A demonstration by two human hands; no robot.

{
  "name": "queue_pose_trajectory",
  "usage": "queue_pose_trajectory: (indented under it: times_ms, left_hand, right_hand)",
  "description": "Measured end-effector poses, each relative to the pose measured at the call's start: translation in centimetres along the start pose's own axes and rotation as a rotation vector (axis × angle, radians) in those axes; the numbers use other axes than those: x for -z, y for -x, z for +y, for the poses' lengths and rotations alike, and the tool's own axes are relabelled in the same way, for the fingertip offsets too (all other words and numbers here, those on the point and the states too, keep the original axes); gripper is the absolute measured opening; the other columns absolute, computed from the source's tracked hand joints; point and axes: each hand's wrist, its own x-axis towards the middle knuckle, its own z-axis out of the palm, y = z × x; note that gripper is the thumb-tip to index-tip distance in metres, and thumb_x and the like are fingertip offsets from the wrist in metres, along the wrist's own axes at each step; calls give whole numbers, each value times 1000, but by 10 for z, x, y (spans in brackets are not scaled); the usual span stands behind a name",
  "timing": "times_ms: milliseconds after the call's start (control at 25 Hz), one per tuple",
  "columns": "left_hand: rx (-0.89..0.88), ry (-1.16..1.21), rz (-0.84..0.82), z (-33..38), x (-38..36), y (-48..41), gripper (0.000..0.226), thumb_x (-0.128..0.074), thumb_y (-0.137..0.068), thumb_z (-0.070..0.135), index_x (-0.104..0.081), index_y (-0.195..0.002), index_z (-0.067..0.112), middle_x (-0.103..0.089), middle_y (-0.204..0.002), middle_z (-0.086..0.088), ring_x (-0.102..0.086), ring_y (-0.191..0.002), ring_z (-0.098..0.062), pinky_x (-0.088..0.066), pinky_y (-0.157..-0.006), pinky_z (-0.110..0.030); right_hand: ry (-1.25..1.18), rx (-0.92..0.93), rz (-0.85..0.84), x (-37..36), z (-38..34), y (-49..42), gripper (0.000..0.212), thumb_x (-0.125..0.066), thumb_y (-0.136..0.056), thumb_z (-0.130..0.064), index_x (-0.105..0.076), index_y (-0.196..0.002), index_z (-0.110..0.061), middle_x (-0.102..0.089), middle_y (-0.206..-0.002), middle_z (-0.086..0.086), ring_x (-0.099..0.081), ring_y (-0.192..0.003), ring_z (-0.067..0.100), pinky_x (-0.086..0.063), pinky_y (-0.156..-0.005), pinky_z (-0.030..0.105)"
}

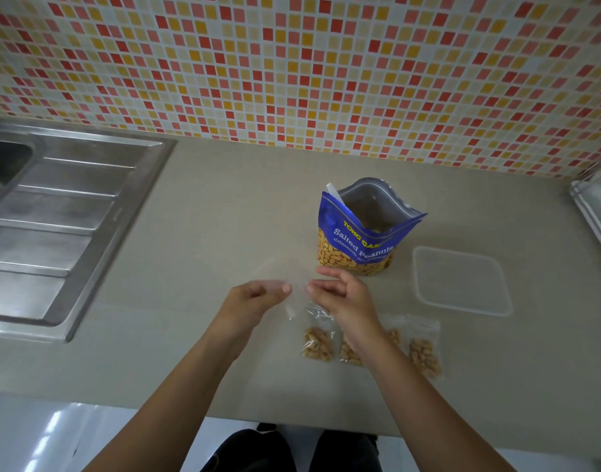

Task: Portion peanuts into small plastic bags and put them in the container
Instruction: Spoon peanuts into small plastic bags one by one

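Both hands are up over the beige counter, close together. The left hand has curled fingers, thumb and forefinger pinching one edge of a small clear empty bag. The right hand pinches the other edge, and the bag is so thin and blurred it barely shows between them. Just behind the right hand stands the blue peanut pouch, upright, mouth wide open, with peanuts showing through its lower window. To the pouch's right, a little apart, the clear square container sits flat on the counter. Nearer the person, a row of four filled bags lies on the counter. The right wrist crosses over the row and hides part of the middle two. Far left is the steel sink with its ribbed drainer. The mosaic tiled wall runs behind, and a pale rack is cut off at the right edge.
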Motion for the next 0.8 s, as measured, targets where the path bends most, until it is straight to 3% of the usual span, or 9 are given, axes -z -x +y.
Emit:
queue_pose_trajectory:
  times_ms: [120, 280, 400, 480, 560, 800]
  left_hand:
    - [-31, 174, 56, 2, 7, -6, 11, -60, -88, 15, -65, -97, 11, -62, -79, -1, -50, -68, -9, -39, -59, -17]
    - [-58, 186, -18, 5, 9, -4, 13, -65, -81, 1, -60, -88, 10, -58, -67, -1, -55, -54, -6, -47, -53, -14]
    - [-32, 63, -22, 4, 7, 0, 19, -70, -78, 3, -56, -83, 15, -61, -63, 5, -61, -55, -4, -47, -57, -19]
    - [-22, 27, -27, 0, 8, -1, 16, -71, -78, 8, -57, -82, 16, -61, -63, 7, -60, -56, -4, -44, -58, -19]
    - [5, 95, -66, -4, 7, -1, 4, -65, -84, 14, -61, -83, 14, -59, -64, 6, -56, -57, -3, -41, -57, -17]
    - [137, 454, -199, -7, 3, -2, 26, -46, -95, 20, -69, -88, 8, -66, -66, 2, -57, -51, -1, -43, -45, -10]
  right_hand:
    - [9, 15, 0, 3, -5, 3, 33, -70, -79, -4, -60, -108, -15, -71, -84, -1, -66, -71, 4, -49, -67, 15]
    - [-137, -102, -62, 3, -8, 8, 54, -73, -68, -27, -49, -116, -27, -64, -97, -4, -60, -84, 7, -48, -72, 25]
    - [-98, -123, -80, 6, -1, 10, 64, -74, -72, -8, -43, -126, -24, -67, -77, -4, -60, -64, 5, -48, -64, 23]
    - [-14, -77, -59, 11, 0, 9, 65, -72, -75, -2, -42, -130, -21, -67, -69, -4, -59, -61, 7, -47, -62, 23]
    - [49, -47, -81, 15, -4, 9, 65, -71, -77, -3, -41, -131, -24, -67, -71, 0, -61, -64, 9, -49, -63, 22]
    - [100, -14, -140, 20, -13, 8, 67, -66, -82, -3, -36, -135, -30, -68, -96, 23, -69, -84, 17, -52, -73, 23]
